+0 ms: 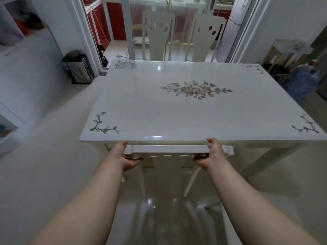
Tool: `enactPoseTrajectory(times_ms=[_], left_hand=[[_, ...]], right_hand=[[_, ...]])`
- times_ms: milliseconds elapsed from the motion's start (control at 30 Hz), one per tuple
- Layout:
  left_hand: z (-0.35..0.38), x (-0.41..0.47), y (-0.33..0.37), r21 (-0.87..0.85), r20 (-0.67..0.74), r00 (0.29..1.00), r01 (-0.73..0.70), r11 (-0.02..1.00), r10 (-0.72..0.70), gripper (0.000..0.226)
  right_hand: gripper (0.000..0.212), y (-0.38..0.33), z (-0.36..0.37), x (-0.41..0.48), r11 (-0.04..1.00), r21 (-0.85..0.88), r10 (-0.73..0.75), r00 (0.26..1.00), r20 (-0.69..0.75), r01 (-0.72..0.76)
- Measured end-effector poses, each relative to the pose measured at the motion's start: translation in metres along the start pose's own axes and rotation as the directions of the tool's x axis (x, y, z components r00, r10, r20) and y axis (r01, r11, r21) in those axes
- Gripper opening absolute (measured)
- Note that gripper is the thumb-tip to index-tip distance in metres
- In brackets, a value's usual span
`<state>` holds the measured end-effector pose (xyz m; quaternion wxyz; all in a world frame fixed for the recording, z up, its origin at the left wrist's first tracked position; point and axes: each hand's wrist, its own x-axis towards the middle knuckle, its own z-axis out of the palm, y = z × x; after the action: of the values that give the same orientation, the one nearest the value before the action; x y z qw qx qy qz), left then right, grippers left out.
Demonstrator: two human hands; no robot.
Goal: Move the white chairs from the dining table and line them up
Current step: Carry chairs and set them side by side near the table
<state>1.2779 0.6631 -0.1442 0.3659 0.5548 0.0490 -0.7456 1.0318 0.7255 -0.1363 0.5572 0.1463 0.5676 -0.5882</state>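
Grip first: our left hand (123, 157) and right hand (213, 154) curl round the top rail of the white chair (168, 149) between them, dining table (141, 112) just beyond; we should pull back evenly.

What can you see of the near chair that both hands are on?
The near chair is white and glossy, seemingly painted wood. It stands upright, pushed under the dining table, so its seat is hidden. Its flat top rail lies just below the table's near edge; beneath it the backrest shows a row of small oval cut-outs, and two slim rear legs run down to the shiny floor. The left hand grips the rail's left end; the right hand grips near its right end.
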Motion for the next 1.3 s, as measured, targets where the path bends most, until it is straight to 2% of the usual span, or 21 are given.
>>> enactPoseTrajectory(times_ms=[133, 300, 400, 567, 867, 1033, 1200, 1300], left_hand=[[0.000, 0.019, 0.002, 0.030, -0.008, 1.000, -0.001, 1.000, 0.001, 0.022], [-0.002, 0.029, 0.005, 0.020, 0.002, 1.000, 0.020, 1.000, -0.020, 0.025], [-0.001, 0.032, 0.006, 0.022, 0.009, 0.999, 0.031, 0.999, -0.032, 0.028], [0.000, 0.036, 0.005, 0.065, 0.038, 0.999, 0.008, 0.998, -0.010, 0.015], [-0.005, 0.045, -0.002, -0.041, 0.039, 0.997, -0.058, 0.997, 0.060, 0.038], [-0.002, 0.044, -0.008, -0.029, 0.055, 0.992, -0.108, 0.994, 0.110, 0.019], [0.005, 0.033, -0.011, 0.009, 0.095, 0.987, -0.128, 0.992, 0.127, 0.035], [-0.002, 0.018, -0.015, 0.017, 0.105, 0.985, -0.140, 0.990, 0.137, 0.027]], right_hand=[[0.017, 0.002, 0.002, 0.015, 0.999, 0.038, 0.030, 0.999, -0.039, -0.028], [0.021, 0.001, 0.001, 0.028, 0.996, 0.075, 0.056, 0.996, -0.068, -0.051], [0.015, 0.001, 0.004, 0.031, 0.996, 0.080, 0.049, 0.996, -0.078, -0.043], [0.005, 0.004, 0.004, 0.037, 0.997, 0.061, 0.039, 0.999, -0.024, -0.038], [0.007, 0.002, -0.001, 0.035, 0.999, 0.042, -0.020, 0.999, -0.025, 0.021], [0.009, -0.003, -0.001, 0.027, 0.999, 0.010, -0.046, 0.999, 0.005, 0.046], [0.009, -0.017, 0.000, 0.009, 0.996, -0.025, -0.088, 0.996, 0.033, 0.089], [0.010, -0.016, -0.007, -0.012, 0.993, -0.036, -0.108, 0.994, 0.036, 0.109]])
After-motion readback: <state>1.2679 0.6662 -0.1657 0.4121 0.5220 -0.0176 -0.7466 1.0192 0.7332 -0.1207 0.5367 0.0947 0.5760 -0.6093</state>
